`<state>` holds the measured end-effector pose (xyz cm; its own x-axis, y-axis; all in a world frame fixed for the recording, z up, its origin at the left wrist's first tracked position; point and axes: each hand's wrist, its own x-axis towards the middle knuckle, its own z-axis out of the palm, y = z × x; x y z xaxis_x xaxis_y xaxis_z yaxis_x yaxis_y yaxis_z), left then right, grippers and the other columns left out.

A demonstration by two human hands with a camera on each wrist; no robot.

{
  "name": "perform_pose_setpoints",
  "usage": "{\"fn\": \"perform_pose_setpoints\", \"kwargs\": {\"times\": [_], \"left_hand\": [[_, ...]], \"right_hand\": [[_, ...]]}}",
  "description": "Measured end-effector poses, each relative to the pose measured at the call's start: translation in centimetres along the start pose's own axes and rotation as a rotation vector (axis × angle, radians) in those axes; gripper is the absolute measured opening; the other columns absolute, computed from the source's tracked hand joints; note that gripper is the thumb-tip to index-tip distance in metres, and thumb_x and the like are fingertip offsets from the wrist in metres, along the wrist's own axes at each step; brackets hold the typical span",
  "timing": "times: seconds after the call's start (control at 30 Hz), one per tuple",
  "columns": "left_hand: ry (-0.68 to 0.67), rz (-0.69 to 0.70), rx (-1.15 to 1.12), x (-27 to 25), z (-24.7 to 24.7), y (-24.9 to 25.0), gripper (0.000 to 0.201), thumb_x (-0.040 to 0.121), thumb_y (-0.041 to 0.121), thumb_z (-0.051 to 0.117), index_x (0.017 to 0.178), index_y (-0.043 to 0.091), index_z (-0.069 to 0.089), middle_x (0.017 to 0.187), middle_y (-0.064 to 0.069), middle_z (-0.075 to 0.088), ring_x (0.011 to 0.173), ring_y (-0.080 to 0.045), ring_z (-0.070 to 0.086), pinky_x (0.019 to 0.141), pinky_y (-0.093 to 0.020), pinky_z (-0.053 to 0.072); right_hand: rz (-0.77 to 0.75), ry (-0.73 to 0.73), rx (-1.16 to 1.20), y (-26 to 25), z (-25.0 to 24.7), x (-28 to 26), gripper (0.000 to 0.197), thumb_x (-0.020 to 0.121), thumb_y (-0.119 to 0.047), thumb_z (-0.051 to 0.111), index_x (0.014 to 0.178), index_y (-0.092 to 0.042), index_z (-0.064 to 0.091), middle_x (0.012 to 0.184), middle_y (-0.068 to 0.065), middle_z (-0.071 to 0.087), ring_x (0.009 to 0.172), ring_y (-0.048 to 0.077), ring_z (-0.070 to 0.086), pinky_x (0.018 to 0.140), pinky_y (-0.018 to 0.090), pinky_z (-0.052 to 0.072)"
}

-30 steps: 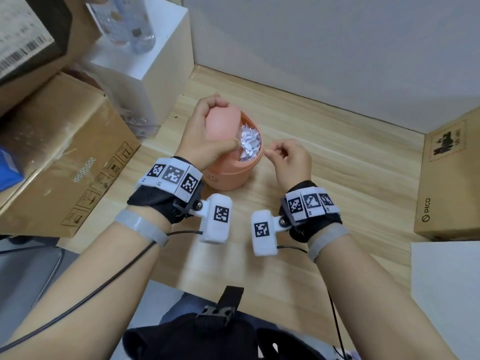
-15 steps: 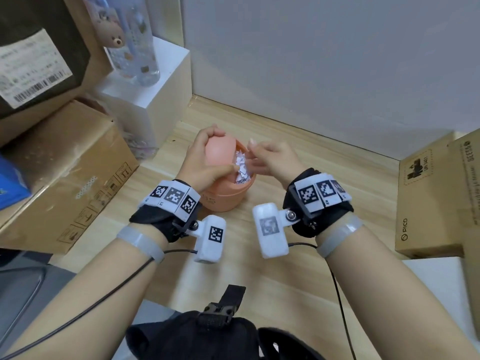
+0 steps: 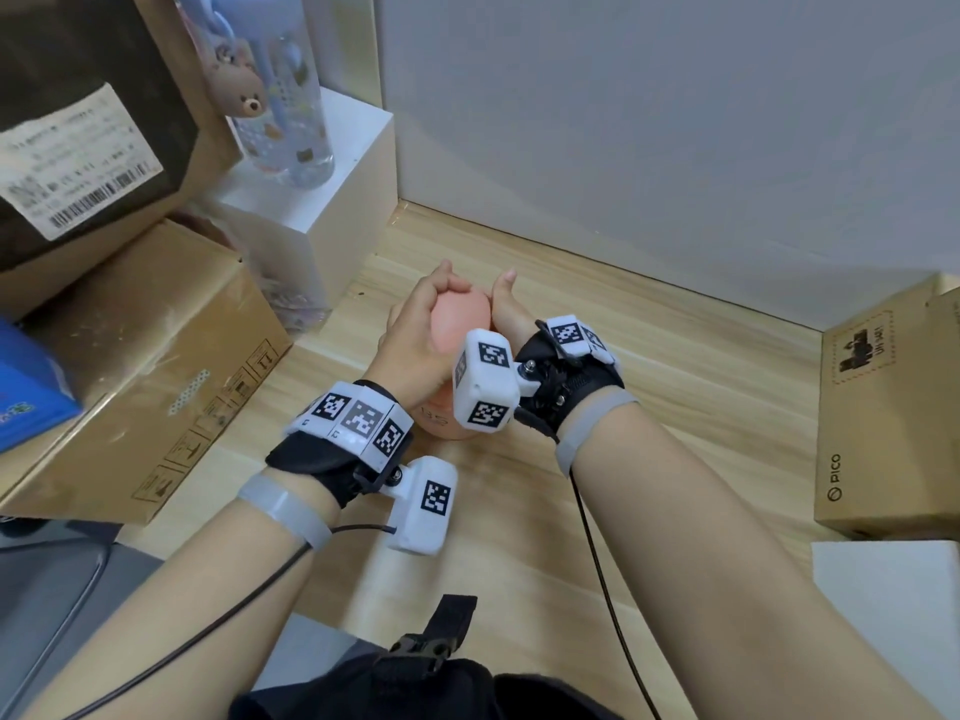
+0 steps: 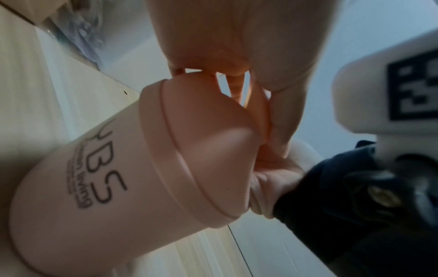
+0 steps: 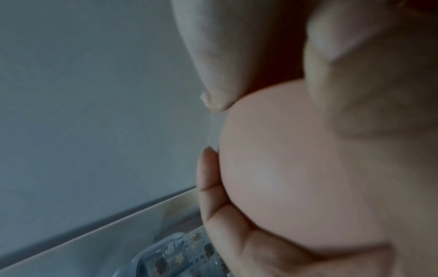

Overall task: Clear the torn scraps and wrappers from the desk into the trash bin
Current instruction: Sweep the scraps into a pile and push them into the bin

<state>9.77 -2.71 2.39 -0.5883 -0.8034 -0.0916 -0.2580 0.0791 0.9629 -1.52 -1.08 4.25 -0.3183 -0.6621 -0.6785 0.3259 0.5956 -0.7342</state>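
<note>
A small pink trash bin (image 3: 441, 426) stands on the wooden desk (image 3: 675, 387), its rounded lid (image 3: 462, 319) turned over the opening. My left hand (image 3: 415, 330) grips the lid from the left, fingers curled over its top. My right hand (image 3: 506, 309) cups the lid's right side, thumb pointing up. The left wrist view shows the lettered bin (image 4: 94, 187) and its lid (image 4: 213, 150) squeezed between both hands. Up close in the right wrist view, fingertips rest on the lid (image 5: 296, 168). The paper scraps inside are hidden.
Cardboard boxes (image 3: 145, 366) are stacked at the left. A white block (image 3: 332, 210) behind them carries a clear bottle (image 3: 280, 96). At the right edge stands a brown carton (image 3: 883, 418), with a white box (image 3: 893, 615) in front of it. The grey wall runs close behind the bin.
My right hand moved from beside the opening onto the lid. The lid swung over the white scraps, which no longer show. The head view tilted upward.
</note>
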Motion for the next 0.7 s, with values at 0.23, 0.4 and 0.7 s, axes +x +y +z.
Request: {"fn": "perform_pose_setpoints", "kwargs": {"times": [0.23, 0.4, 0.7], "left_hand": [[0.005, 0.030, 0.021, -0.3, -0.2, 0.7, 0.062, 0.041, 0.048, 0.070, 0.096, 0.052, 0.043, 0.145, 0.020, 0.027, 0.135, -0.011, 0.028, 0.112, -0.042, 0.027], [0.030, 0.059, 0.019, -0.2, -0.4, 0.6, 0.065, 0.050, 0.029, 0.081, 0.103, 0.038, 0.044, 0.152, 0.001, 0.026, 0.136, -0.008, 0.029, 0.107, -0.026, 0.022], [0.086, 0.105, 0.103, 0.0, -0.5, 0.2, 0.064, 0.058, 0.015, 0.083, 0.108, 0.031, 0.046, 0.153, -0.001, 0.026, 0.138, -0.011, 0.028, 0.108, -0.025, 0.021]], "right_hand": [[0.102, -0.107, -0.067, -1.3, -1.8, -2.1, 0.064, 0.094, -0.053, 0.016, 0.126, -0.006, 0.045, 0.111, 0.017, 0.061, 0.095, 0.028, 0.062, 0.058, 0.027, 0.056], [0.123, -0.111, -0.083, -2.1, -5.3, -3.4, 0.075, 0.089, -0.059, 0.026, 0.124, 0.005, 0.042, 0.106, 0.016, 0.057, 0.091, 0.029, 0.061, 0.079, 0.042, 0.049], [0.193, -0.198, 0.011, -0.8, -5.7, -3.1, 0.098, 0.080, -0.073, 0.018, 0.137, 0.007, 0.025, 0.147, 0.032, 0.021, 0.134, 0.047, 0.028, 0.113, 0.054, 0.022]]}}
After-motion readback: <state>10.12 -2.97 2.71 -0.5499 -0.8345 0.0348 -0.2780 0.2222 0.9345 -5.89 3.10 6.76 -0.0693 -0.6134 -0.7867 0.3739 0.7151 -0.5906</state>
